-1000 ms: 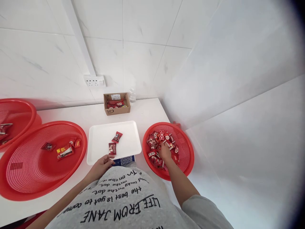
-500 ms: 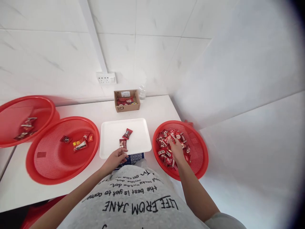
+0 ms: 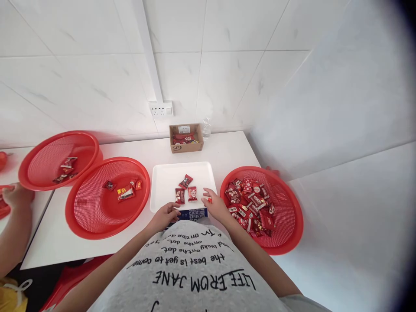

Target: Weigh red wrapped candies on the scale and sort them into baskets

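Note:
Three red wrapped candies lie on a white tray in front of me. The tray rests on a scale whose blue keypad shows below its front edge. My left hand is at the tray's front left edge, fingers loosely bent and apart, holding nothing. At the tray's right edge is my right hand, its fingers curled around a small wrapped candy, of which only a red-orange bit shows. Many more wrapped candies fill the red basket on my right.
Left of the tray stands a red basket with several wrapped sweets, and another red basket behind it. A small cardboard box and a clear plastic bottle stand by the wall. Another person's hand is at far left.
My right hand has come out of the right basket to the tray's right edge. A third candy now lies on the tray. The view has shifted left, bringing another person's arm into sight.

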Demonstrator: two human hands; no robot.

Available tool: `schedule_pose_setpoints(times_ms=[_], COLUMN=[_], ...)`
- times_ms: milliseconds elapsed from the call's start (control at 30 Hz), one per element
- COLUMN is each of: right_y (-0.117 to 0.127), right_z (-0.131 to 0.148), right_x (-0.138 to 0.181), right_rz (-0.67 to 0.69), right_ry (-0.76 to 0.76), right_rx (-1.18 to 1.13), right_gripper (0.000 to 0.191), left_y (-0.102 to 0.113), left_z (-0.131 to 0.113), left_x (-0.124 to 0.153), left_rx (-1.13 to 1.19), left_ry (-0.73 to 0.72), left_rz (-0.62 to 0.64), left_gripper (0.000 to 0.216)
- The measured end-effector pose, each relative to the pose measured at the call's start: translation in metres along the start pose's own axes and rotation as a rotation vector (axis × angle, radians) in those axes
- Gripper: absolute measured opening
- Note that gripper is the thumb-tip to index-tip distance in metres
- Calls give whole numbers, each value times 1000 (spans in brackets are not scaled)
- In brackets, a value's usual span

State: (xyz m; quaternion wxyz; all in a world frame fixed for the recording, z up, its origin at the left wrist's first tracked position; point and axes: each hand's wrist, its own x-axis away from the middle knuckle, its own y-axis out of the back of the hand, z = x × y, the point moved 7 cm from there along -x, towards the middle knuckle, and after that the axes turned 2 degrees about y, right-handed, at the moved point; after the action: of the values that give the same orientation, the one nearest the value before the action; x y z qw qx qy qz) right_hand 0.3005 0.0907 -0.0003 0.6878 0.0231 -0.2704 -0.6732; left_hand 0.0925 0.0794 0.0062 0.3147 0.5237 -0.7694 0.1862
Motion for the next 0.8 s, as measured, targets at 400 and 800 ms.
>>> schedule_pose_setpoints(times_ms=[400,800], right_y=[-8,-14], right_z=[0,7], right_x=[14,7], right_rz=[58,49], right_ry=[-142,-86], right_rx=[-475,-266], right_gripper=[41,43], left_y=[-10,-8], left_z=[6,1], left_x=[-1,-1], left_rx=[-17,-75], left_ry=[-45,-78], left_rz=[51,25], left_gripper=[37,33])
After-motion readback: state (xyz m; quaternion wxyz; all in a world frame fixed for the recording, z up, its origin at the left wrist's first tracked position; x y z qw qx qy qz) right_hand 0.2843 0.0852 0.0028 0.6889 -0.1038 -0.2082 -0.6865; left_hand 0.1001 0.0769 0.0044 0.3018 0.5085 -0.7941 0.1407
